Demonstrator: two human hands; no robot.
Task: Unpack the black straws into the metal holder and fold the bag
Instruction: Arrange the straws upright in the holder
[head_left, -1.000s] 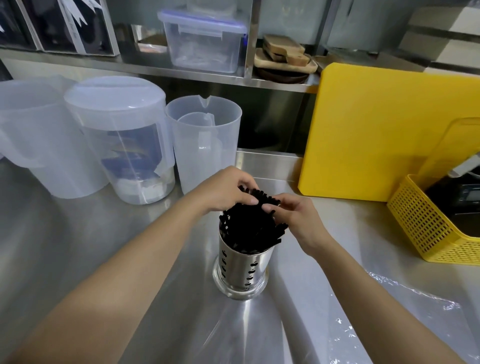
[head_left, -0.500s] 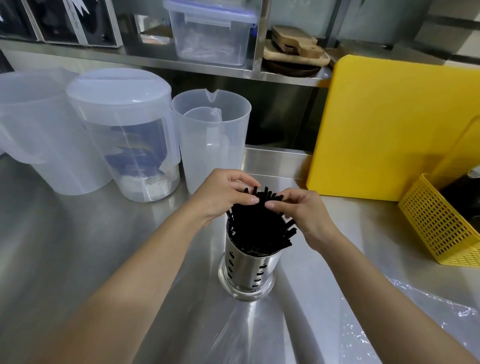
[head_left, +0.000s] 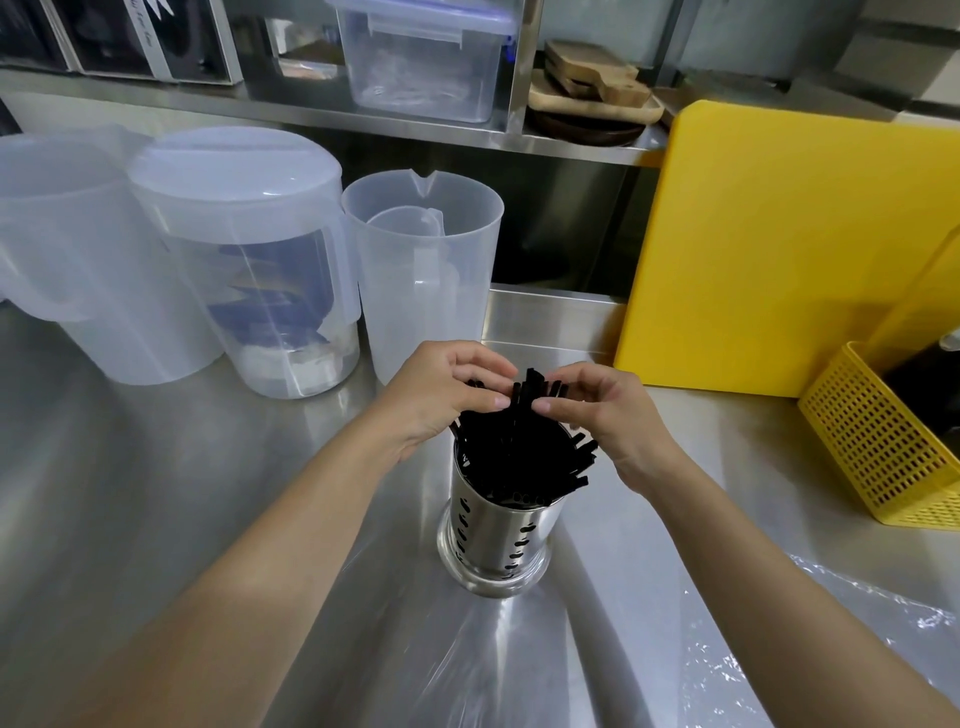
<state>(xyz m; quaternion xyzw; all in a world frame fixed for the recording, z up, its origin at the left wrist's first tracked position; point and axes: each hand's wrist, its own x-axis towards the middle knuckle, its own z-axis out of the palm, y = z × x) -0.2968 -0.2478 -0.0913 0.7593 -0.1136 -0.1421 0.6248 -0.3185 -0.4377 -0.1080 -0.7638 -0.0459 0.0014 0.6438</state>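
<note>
Several black straws (head_left: 524, 452) stand bunched in the perforated metal holder (head_left: 493, 540) on the steel counter. My left hand (head_left: 441, 395) rests on the left side of the straw tops, its fingertips pinching a few of them. From the right, my right hand (head_left: 608, 415) pinches the tops of the tallest straws. The clear plastic bag (head_left: 727, 660) lies flat on the counter in front of the holder, partly under my right forearm.
Three translucent plastic pitchers (head_left: 421, 270) stand at the back left. A yellow cutting board (head_left: 779, 249) leans at the back right, with a yellow perforated basket (head_left: 878, 441) beside it. A shelf above holds a clear lidded box (head_left: 421, 57) and wooden boards (head_left: 592, 78).
Both hands have stayed on the straw tops, with the fingertips drawing closer together. The straws stand a little more upright in the holder. The camera has tilted slightly.
</note>
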